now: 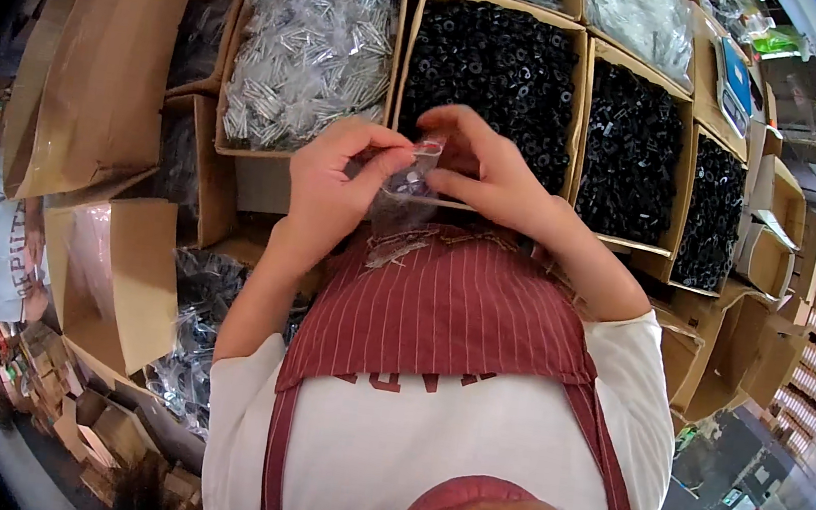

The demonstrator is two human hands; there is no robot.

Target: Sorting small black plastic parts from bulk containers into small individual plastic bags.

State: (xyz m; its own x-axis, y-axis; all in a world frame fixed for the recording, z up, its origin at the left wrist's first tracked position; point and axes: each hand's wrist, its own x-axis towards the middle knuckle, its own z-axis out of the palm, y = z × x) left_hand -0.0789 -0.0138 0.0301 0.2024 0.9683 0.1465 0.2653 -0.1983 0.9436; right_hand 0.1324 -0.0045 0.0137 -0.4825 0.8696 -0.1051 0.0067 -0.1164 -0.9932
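A small clear zip bag (pixel 408 205) with a red strip along its top edge is held up between my two hands, in front of the boxes. My left hand (pixel 336 178) pinches the bag's top edge between thumb and fingertips. My right hand (pixel 494 172) grips the other side near the top, its thumb against the plastic and its fingers curled behind. Small contents appear inside the bag, too unclear to name. Just beyond my hands stands a cardboard box of black ring-shaped parts (pixel 494 73). Bagged silvery screws or pins (pixel 315 53) fill the box at its left.
Two more boxes of small black parts (pixel 631 150) stand to the right, near a blue-topped scale (pixel 734 86). Boxes of clear bags (pixel 640 25) line the back. Open cartons (pixel 118 282) crowd the left. Another person (pixel 0 254) is at the far left.
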